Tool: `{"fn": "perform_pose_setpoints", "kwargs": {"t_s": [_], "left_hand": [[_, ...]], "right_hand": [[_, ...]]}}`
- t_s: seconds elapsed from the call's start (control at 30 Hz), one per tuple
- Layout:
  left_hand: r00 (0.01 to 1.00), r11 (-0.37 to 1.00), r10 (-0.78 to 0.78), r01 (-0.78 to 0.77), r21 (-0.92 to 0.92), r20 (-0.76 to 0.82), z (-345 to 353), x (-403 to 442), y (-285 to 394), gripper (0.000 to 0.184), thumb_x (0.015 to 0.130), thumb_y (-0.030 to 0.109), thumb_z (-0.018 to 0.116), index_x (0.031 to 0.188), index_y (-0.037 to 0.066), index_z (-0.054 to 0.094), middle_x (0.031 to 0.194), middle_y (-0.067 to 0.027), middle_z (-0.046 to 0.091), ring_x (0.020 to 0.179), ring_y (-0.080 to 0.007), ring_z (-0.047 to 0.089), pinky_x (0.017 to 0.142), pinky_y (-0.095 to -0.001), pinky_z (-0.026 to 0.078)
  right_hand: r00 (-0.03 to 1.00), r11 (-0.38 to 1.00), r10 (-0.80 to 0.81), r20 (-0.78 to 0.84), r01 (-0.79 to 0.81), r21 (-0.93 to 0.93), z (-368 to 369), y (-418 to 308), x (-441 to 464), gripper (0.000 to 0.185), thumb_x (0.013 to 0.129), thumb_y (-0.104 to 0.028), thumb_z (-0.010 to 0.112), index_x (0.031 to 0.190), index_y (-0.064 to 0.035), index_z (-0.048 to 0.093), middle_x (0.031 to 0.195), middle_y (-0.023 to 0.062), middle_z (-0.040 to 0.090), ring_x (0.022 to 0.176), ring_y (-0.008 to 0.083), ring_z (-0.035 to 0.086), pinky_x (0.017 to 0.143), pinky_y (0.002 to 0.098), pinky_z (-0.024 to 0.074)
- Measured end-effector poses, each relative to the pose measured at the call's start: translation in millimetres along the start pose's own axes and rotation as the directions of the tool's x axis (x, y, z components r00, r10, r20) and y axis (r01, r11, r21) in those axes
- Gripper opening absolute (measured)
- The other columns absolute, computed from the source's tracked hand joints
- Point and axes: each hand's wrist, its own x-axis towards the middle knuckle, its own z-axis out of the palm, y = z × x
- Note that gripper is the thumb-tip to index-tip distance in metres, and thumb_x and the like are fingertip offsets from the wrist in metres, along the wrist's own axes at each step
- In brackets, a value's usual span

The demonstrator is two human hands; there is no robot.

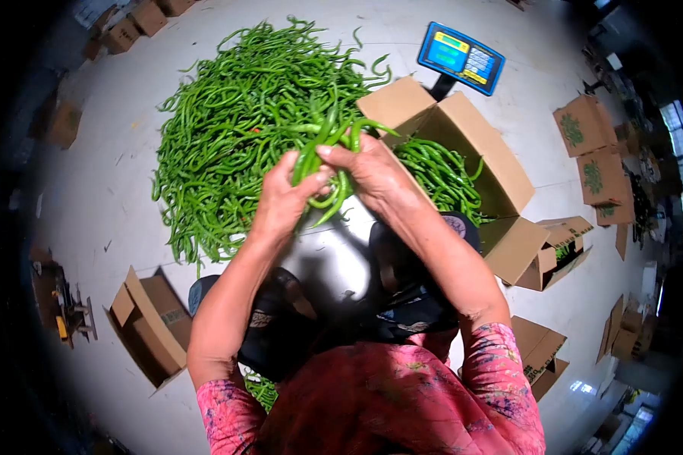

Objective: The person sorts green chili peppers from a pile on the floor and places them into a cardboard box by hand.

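Observation:
Both hands meet in front of me, at the near right side of a large pile of long green peppers (pixel 235 129) on the floor. My left hand (pixel 284 189) is closed round several green peppers (pixel 328 152). Beside it, my right hand (pixel 368 168) also grips some of them, its thumb pressed toward the left one. The peppers stick out above and below the fingers. Just right of my right hand stands an open cardboard box (pixel 486 144) with green peppers (pixel 444 178) inside.
A blue-framed scale display (pixel 461 58) rises behind the box. An open box (pixel 150 326) lies at the lower left. Smaller boxes (pixel 558 254) stand at the right, and stacked cartons (pixel 588 125) farther off. More peppers (pixel 259 390) lie near my lap.

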Motion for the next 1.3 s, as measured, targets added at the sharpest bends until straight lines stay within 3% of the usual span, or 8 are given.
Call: {"fn": "perform_pose_setpoints", "kwargs": {"t_s": [0.07, 0.27, 0.4, 0.67, 0.8, 1.0, 1.17, 1.3], "left_hand": [[1.0, 0.989, 0.021, -0.021, -0.146, 0.001, -5.8, 3.2, 2.8, 0.026, 0.089, 0.012, 0.063, 0.111, 0.001, 0.055, 0.09, -0.0058, 0.065, 0.075, -0.0096, 0.06, 0.069, -0.0229, 0.05], [0.996, 0.866, 0.078, -0.048, -0.498, 0.039, -38.1, 12.3, 8.9, 0.025, 0.095, 0.011, 0.055, 0.116, -0.001, 0.05, 0.095, -0.0101, 0.063, 0.081, -0.0163, 0.063, 0.073, -0.0273, 0.053], [0.995, 0.821, 0.077, -0.027, -0.57, 0.063, -37.4, 12.9, 11.3, 0.027, 0.095, 0.011, 0.056, 0.117, -0.002, 0.051, 0.099, -0.0109, 0.062, 0.085, -0.0179, 0.063, 0.075, -0.029, 0.054], [0.982, 0.804, 0.12, -0.01, -0.594, 0.146, -42.8, 9.7, 14.9, 0.035, 0.095, 0.013, 0.055, 0.126, -0.002, 0.048, 0.095, -0.0081, 0.061, 0.08, -0.0169, 0.06, 0.072, -0.0301, 0.051], [0.992, 0.855, 0.124, -0.1, -0.509, 0.013, -40.0, 9.9, 13.5, 0.035, 0.093, 0.009, 0.055, 0.126, -0.001, 0.046, 0.095, -0.0088, 0.06, 0.082, -0.0156, 0.058, 0.071, -0.03, 0.05], [0.976, 0.907, 0.218, -0.211, -0.364, -0.022, -39.6, 24.9, 30.4, 0.033, 0.088, 0.013, 0.065, 0.117, 0.001, 0.053, 0.097, -0.0081, 0.062, 0.084, -0.0151, 0.06, 0.077, -0.0302, 0.05], [0.946, 0.946, 0.324, -0.325, -0.009, -0.017, -1.0, 29.4, 79.4, 0.041, 0.087, 0.017, 0.064, 0.122, -0.002, 0.052, 0.104, -0.0095, 0.064, 0.095, -0.0175, 0.061, 0.088, -0.0302, 0.047], [0.84, 0.776, 0.518, -0.54, 0.327, 0.159, 32.4, 35.0, 116.9, 0.03, 0.088, 0.005, 0.058, 0.117, 0.0, 0.058, 0.102, -0.0089, 0.066, 0.089, -0.0156, 0.062, 0.083, -0.0289, 0.048]], "right_hand": [[1.0, 1.0, 0.01, 0.014, -0.01, 0.009, -5.0, 0.7, 4.0, 0.018, 0.086, -0.002, 0.065, 0.102, -0.0001, 0.057, 0.078, 0.0038, 0.061, 0.064, 0.0108, 0.056, 0.056, 0.0237, 0.048], [0.994, 0.993, 0.066, -0.087, -0.058, 0.099, -15.1, -9.6, 3.3, 0.029, 0.092, -0.004, 0.058, 0.118, 0.0028, 0.048, 0.089, 0.0093, 0.06, 0.071, 0.0135, 0.058, 0.057, 0.0236, 0.0506], [0.994, 0.992, 0.078, -0.079, -0.069, 0.105, -15.2, -19.7, -1.3, 0.033, 0.094, -0.007, 0.055, 0.124, 0.0002, 0.043, 0.088, 0.0107, 0.063, 0.071, 0.0149, 0.06, 0.059, 0.026, 0.0515], [0.999, 0.996, 0.048, 0.025, -0.049, 0.074, -23.9, -19.0, 1.3, 0.023, 0.09, -0.001, 0.056, 0.113, 0.0023, 0.055, 0.091, 0.006, 0.058, 0.075, 0.0109, 0.057, 0.064, 0.0224, 0.0519], [0.977, 0.999, 0.032, -0.212, -0.025, 0.037, -5.1, -23.4, -10.8, 0.038, 0.088, -0.002, 0.057, 0.123, -0.0012, 0.041, 0.089, 0.0101, 0.06, 0.066, 0.0127, 0.055, 0.055, 0.025, 0.0477], [0.992, 0.994, 0.102, -0.073, -0.104, -0.025, -12.3, -5.4, 0.0, 0.037, 0.094, -0.008, 0.055, 0.127, -0.002, 0.04, 0.088, 0.0081, 0.06, 0.061, 0.0096, 0.052, 0.053, 0.0229, 0.046], [0.982, 0.977, 0.176, -0.064, -0.182, -0.109, -12.4, -0.4, 0.8, 0.023, 0.094, -0.011, 0.056, 0.115, -0.0041, 0.049, 0.089, 0.0057, 0.06, 0.062, 0.0091, 0.052, 0.053, 0.0227, 0.0471], [0.986, 0.994, 0.077, -0.149, -0.064, 0.091, -10.9, -5.4, -2.0, 0.017, 0.089, -0.002, 0.053, 0.105, -0.0046, 0.05, 0.088, 0.007, 0.054, 0.07, 0.0146, 0.052, 0.06, 0.0301, 0.051]]}}
